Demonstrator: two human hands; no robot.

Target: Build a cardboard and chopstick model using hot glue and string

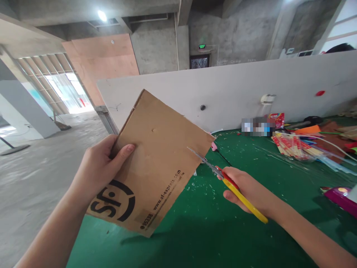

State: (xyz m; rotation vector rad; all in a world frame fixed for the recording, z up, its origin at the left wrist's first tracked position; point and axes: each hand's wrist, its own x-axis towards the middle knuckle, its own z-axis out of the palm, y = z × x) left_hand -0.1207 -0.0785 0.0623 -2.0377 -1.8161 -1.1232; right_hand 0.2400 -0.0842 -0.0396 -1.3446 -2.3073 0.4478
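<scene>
A flat brown cardboard piece (161, 149) with black printed lettering is tilted above the green surface. My left hand (104, 167) grips its left edge, with the thumb lying across the front face. In my right hand (245, 188) are scissors (240, 197) with yellow and red handles. One blade lies in front of the cardboard near its right corner; the other blade is largely hidden, so I cannot tell how far apart the blades are.
A green table (223, 234) lies below my hands, edged by a white partition (167, 89). On the right are packaged sticks (292, 145), an orange piece (307, 130) and a purple object (341, 199). A pink tool (214, 146) with a dark cord lies behind the cardboard.
</scene>
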